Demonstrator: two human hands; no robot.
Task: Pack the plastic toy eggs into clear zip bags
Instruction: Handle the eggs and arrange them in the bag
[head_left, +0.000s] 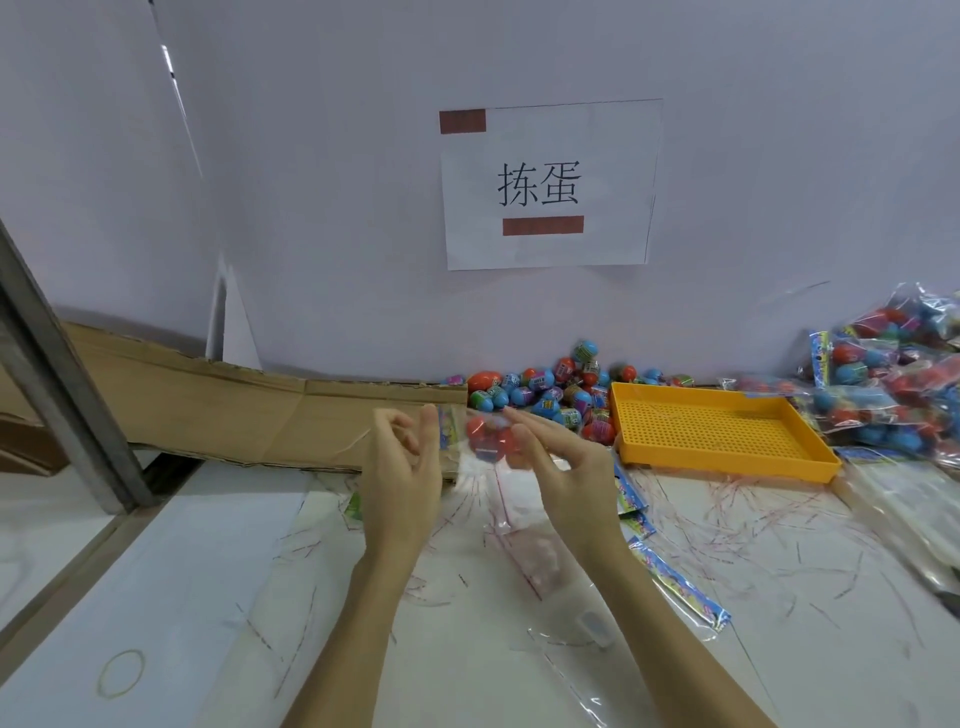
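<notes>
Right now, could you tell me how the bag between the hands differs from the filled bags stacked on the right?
The held bag is up off the table between the left hand and right hand; the stacked bags lie heaped beside the yellow tray. The held bag shows mostly red eggs, while the stacked bags show red and blue ones. Both are clear plastic with colourful printed strips.

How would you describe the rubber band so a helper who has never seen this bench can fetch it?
Start at the grey metal post on the left and follow the white tabletop toward its near-left corner. The rubber band lies flat there, alone: a thin pale yellow loop, unlike the straight red-and-clear strips scattered further right.
</notes>
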